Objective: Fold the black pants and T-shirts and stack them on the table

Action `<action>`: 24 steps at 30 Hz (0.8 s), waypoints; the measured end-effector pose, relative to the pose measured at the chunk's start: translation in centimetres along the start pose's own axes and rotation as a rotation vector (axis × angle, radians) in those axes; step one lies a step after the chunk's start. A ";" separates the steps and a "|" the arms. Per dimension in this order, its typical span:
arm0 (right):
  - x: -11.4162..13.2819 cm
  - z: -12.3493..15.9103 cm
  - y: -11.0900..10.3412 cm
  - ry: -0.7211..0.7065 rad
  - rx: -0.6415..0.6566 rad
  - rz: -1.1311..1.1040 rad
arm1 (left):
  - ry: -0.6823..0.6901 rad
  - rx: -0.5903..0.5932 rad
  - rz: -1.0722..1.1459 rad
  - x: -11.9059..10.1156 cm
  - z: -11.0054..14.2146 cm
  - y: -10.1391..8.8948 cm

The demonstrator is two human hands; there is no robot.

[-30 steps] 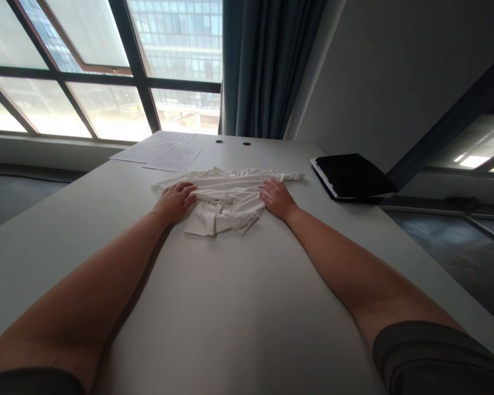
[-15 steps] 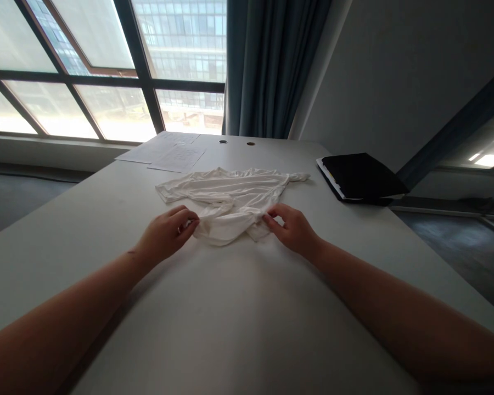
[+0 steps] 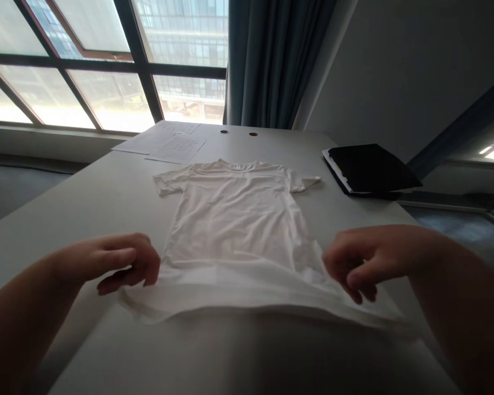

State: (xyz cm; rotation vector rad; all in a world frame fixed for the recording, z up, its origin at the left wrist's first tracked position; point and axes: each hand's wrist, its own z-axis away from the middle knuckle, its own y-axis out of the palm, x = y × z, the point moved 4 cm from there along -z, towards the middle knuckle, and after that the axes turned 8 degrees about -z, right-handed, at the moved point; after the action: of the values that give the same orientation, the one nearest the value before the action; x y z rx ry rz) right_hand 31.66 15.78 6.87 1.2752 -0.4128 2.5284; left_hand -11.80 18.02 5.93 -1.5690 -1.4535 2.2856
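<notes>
A white short-sleeved T-shirt [image 3: 239, 219] lies spread on the white table [image 3: 86, 203], neckline away from me and hem nearest. Its lower edge is blurred and seems raised off the tabletop. At the shirt's lower left, my left hand [image 3: 127, 260] has loosely curled fingers, thumb apart from them, close to the hem corner. Over the lower right side, my right hand [image 3: 366, 263] is curled the same way, with fabric reaching past its fingertips. I see no cloth pinched in either hand.
Printed papers [image 3: 175, 148] lie at the table's back left. A black folder [image 3: 372, 167] with papers inside rests near the right edge. Two round holes pierce the far end. Beyond are a window [image 3: 185, 99] and a blue curtain [image 3: 267, 66].
The bunched shirt has opened to full length toward me. My hands went from lying on it to pinching its lower edge, then came nearer, moved wide apart and loosened.
</notes>
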 end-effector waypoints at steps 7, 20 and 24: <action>0.7 -4.5 0.0 -0.244 -0.524 0.615 | -0.044 -0.218 -0.448 -0.7 -4.8 5.8; -9.7 -6.9 -8.0 0.104 -1.033 0.836 | 0.232 -0.120 -0.833 0.8 -5.0 11.5; -9.1 -6.0 -8.2 0.204 -1.168 0.886 | 0.295 -0.070 -0.829 0.0 -4.8 11.5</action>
State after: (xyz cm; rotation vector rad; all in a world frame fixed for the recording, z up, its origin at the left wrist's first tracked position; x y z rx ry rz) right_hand 35.53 24.52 -2.93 0.3540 -2.3160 2.0997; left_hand -2.99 14.69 -2.25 -0.9634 -1.6728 1.4797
